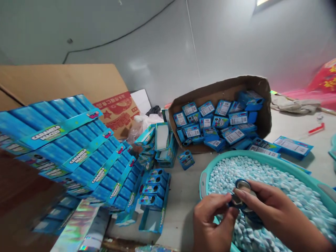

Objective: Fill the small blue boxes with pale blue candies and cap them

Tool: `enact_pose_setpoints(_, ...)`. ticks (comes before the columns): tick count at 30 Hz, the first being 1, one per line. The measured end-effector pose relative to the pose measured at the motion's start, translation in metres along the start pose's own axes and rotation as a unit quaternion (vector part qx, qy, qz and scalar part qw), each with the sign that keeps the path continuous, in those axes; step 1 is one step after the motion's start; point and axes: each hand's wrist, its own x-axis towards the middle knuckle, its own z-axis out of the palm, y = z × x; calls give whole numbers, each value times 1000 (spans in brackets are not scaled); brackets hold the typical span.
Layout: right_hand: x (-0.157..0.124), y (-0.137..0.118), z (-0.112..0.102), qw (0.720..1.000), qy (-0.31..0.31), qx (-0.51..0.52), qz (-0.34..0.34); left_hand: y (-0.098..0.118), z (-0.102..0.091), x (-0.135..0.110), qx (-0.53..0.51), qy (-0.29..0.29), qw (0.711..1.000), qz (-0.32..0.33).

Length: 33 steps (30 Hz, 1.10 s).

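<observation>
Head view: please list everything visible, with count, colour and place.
Wall: one, grey, background
Table: one, whitish, centre
Display trays: several, blue, left and centre
Large carton: one, brown, behind trays
Open carton: one, brown, middle
Small boxes: many, blue, open carton, table
Patterned item: one, red, far right
Cloth: one, whitish, right
Small object: one, red, right
Basin: one, turquoise, lower right
Pellets: many, pale blue, basin
Metallic pieces: at least two, silvery, above basin
Left hand: one, bare, foreground
Right hand: one, bare, foreground
</observation>
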Motion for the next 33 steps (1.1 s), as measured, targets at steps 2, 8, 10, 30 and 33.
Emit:
enact_pose_setpoints(2,1,-2,-2,1000,-8,5,11,7,0,3,67,-10,997,42)
enact_pose_setpoints(8,-2,-6,-4,998,-37,-33,28,32,-5,17,168,-114,973,114)
enact_pose_setpoints(10,-4,-7,-4,998,-21,-54,24,33,-15,20,183,-137,970,84)
enact_pose_setpoints(30,-9,-8,-9,988,67,-137,-15,-61,-229,202,580,-190,725,-317)
enact_pose_setpoints(33,-10,-11,-9,988,66,-141,-7,-63,-236,214,571,-247,686,-376)
